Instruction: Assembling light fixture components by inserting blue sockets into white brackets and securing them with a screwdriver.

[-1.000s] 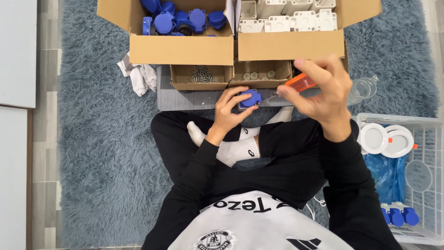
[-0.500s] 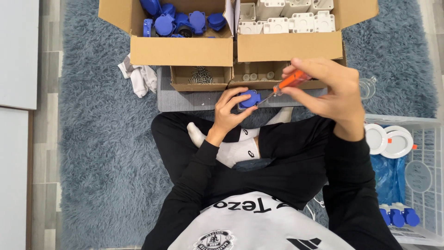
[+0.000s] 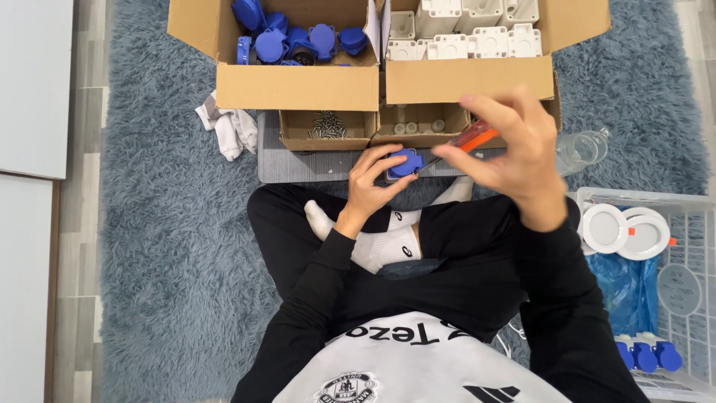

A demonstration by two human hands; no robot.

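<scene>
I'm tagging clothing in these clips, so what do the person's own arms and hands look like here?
Both arms are covered by long black sleeves that end at the wrists, plain with no visible markings. The left hand and right hand are bare: no gloves, and no rings or watch that can be made out. The right hand is slightly blurred.

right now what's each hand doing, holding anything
Left hand: closed around a blue plastic cap.
Right hand: fingers closed on an orange-handled screwdriver, tip at the cap.
</scene>
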